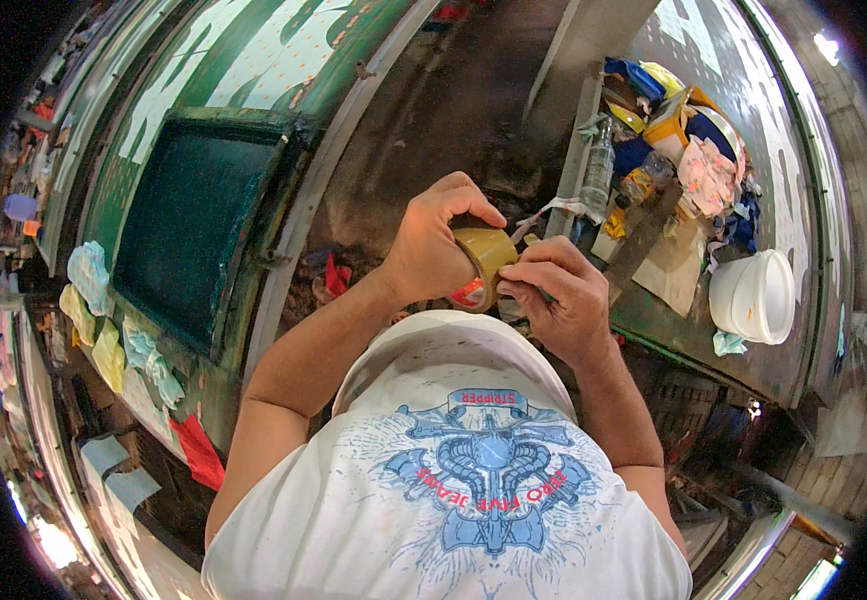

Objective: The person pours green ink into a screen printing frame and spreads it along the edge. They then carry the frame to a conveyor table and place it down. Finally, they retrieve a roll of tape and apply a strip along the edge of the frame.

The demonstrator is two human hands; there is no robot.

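Note:
A roll of brown packing tape (494, 254) is held up in front of my chest. My left hand (427, 238) is closed round the roll from its left side, with the thumb and index finger curved over it. From the right, my right hand (565, 300) is closed in a pinch at the roll's outer edge. Its fingertips touch the tape, but whether a loose end lies between them is too small to tell. Inside the roll's core a red-and-white label shows.
To the left, a dark screen-printing frame (191, 220) lies on a green table, with crumpled rags (90, 278) beside it. On the right-hand table stand a white bucket (753, 297), a clear bottle (598, 165) and a heap of stained cloths (710, 175).

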